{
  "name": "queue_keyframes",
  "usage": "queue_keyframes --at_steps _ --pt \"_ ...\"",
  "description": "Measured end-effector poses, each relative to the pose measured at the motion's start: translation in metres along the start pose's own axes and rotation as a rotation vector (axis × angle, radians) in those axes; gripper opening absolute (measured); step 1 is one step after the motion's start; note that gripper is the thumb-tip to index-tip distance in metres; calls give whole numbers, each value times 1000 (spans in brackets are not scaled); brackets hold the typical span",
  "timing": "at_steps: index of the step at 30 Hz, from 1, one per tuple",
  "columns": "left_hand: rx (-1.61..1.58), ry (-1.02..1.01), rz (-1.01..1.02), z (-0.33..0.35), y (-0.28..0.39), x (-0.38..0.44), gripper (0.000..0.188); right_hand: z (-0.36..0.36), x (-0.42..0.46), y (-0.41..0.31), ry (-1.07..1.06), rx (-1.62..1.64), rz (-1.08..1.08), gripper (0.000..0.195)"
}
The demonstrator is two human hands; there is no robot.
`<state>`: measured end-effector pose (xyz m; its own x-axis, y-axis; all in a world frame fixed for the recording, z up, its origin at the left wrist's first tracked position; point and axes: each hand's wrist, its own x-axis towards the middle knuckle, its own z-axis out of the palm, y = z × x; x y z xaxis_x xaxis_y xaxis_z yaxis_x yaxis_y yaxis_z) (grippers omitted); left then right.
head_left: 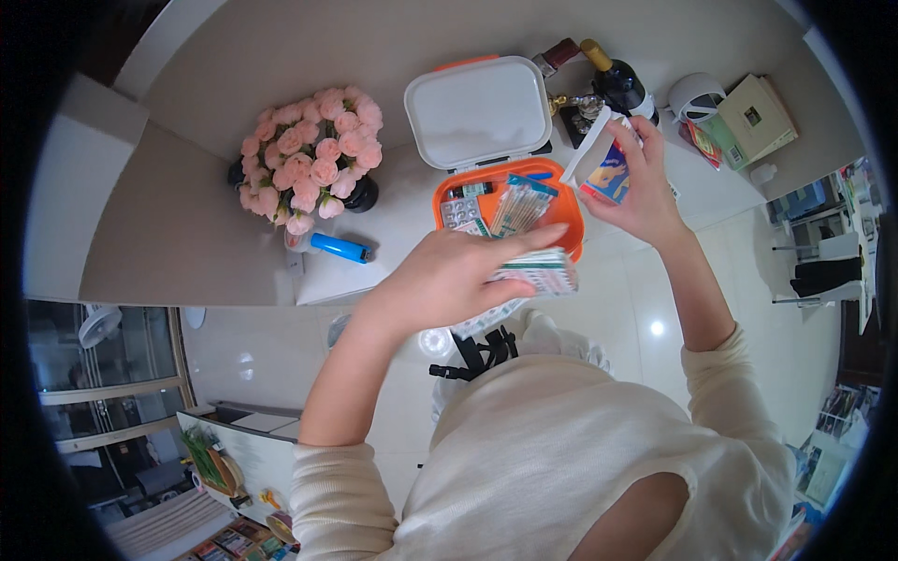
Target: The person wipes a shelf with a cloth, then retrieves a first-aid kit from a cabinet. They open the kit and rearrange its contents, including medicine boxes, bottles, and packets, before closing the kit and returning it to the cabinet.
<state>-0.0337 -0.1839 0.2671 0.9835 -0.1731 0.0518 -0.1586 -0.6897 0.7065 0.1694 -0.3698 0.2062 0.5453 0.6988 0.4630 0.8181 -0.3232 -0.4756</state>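
Observation:
My left hand (pixel 456 273) holds a stack of flat paper-wrapped packets (pixel 551 273) with green and white print, blurred a little, over the front edge of an orange plastic box (pixel 577 221). A longer strip of white packets (pixel 487 320) hangs below that hand. In my right hand (pixel 649 189) is a small carton (pixel 609 175) printed blue, red and yellow, its white flap raised. Inside the orange box lie a bag of cotton swabs (pixel 520 207), a blister pack (pixel 460 212), a small dark bottle (pixel 471 190) and a blue stick-like item (pixel 539 176). The white lid (pixel 480 112) is tilted back.
Pink artificial flowers (pixel 309 158) and a blue device (pixel 341 247) stand left on the white shelf (pixel 407 175). Behind my right hand are a wine bottle (pixel 621 84), a metal ornament (pixel 579 109), a white round object (pixel 694 97) and books (pixel 758 119).

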Motion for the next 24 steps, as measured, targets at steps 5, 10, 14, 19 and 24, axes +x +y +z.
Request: queue_keyframes --at_steps 5,10,14,19,24 --pt "406 27 52 -4 16 13 69 -14 -3 -46 -138 95 -80 100" --pt "511 72 135 -4 16 -10 67 -12 -13 -58 -158 110 -129 113" --pt "563 150 161 3 13 -21 68 -4 -12 -62 -71 121 -110 114" --pt "413 158 142 11 15 -27 74 7 -7 -68 0 246 -45 115" --pt "378 217 195 19 7 -25 78 19 -12 -70 -78 683 75 119"
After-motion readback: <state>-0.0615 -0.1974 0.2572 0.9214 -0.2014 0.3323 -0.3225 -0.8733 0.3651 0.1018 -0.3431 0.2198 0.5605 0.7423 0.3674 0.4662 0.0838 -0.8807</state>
